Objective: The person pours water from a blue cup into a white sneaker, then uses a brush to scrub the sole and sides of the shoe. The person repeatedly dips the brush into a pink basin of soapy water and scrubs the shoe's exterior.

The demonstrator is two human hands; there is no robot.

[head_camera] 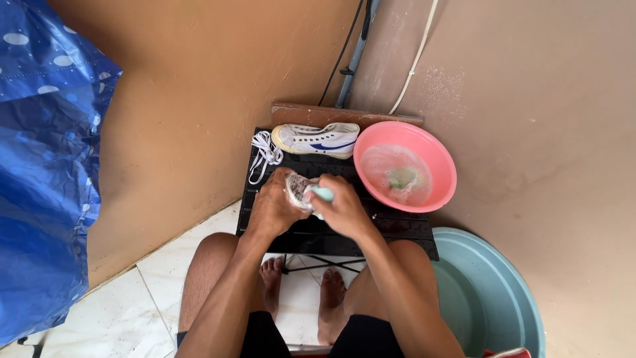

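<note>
Bare knees frame a low black desk [397,229]. Left hand [271,209] clamps a white shoe [297,189] on it; right hand [341,209] fists a teal brush [322,193] w/ bristles on shoe. Scrubbing underway; next likely needs a dip in pink basin [437,159].

left hand [275,205] gripping shoe [298,189], right hand [341,209] holding brush [322,193]

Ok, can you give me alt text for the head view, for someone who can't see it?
Seen from above, a seated person's left hand holds a white shoe on a black slatted table while the right hand grips a pale green brush against it. Behind lie a second shoe and loose laces; a pink basin of soapy water sits to the right.
</note>
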